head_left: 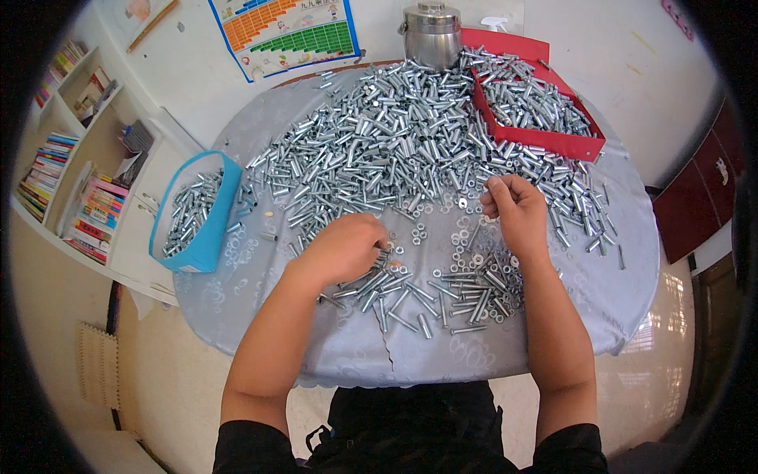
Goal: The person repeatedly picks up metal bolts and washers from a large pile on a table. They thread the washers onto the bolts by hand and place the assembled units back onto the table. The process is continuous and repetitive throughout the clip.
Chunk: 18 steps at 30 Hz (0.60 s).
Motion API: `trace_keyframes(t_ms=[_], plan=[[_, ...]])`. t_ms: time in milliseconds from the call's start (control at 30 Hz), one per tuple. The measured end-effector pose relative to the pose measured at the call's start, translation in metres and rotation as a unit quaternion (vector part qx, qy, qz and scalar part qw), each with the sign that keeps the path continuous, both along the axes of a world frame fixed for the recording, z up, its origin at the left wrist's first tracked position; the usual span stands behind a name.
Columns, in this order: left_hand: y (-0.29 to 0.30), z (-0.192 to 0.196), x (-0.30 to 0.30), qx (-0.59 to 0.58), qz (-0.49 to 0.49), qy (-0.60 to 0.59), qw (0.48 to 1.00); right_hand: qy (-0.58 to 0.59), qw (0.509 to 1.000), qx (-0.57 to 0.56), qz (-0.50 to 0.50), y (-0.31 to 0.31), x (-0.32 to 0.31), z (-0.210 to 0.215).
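My left hand (343, 249) is closed, its fingers curled downward at the near left edge of a big heap of silvery bolts and metal sleeves (387, 142). Whatever lies between those fingertips is hidden. Raised a little on the right, my right hand (517, 212) pinches thumb and fingers together beside the heap; anything in the pinch is too small to make out. Between my forearms lies a smaller group of loose bolts (403, 299), with hex nuts (497, 306) and flat washers around it. A few more nuts (418, 234) sit between my hands.
A blue box (207, 251) of metal parts stands at the left table edge. At the back right is an open red box (545, 142) filled with bolts, next to a steel canister (432, 38). A grey patterned cloth (442, 359) covers the round table. Bookshelves (87, 158) stand left.
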<state>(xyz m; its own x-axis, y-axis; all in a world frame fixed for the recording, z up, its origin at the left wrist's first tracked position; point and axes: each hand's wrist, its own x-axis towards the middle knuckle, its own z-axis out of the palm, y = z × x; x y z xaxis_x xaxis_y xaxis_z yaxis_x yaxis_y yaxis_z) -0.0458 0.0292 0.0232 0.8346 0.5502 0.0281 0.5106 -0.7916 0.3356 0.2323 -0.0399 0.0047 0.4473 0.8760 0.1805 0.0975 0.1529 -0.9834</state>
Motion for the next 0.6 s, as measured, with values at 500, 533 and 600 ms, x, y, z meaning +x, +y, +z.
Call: trace_keyframes(t_ms=[500,533,600], plan=[[-0.007,0.004,0.026,-0.349,0.162,-0.369,0.846,-0.568,0.82,0.06,0.012,0.014,-0.011,-0.025],[-0.007,0.006,0.028,-0.365,0.178,-0.382,0.83,-0.59,0.806,0.052,0.003,0.016,-0.012,-0.031],[-0.007,0.006,0.029,-0.415,0.218,-0.397,0.789,-0.607,0.794,0.041,-0.004,0.016,-0.012,-0.035]])
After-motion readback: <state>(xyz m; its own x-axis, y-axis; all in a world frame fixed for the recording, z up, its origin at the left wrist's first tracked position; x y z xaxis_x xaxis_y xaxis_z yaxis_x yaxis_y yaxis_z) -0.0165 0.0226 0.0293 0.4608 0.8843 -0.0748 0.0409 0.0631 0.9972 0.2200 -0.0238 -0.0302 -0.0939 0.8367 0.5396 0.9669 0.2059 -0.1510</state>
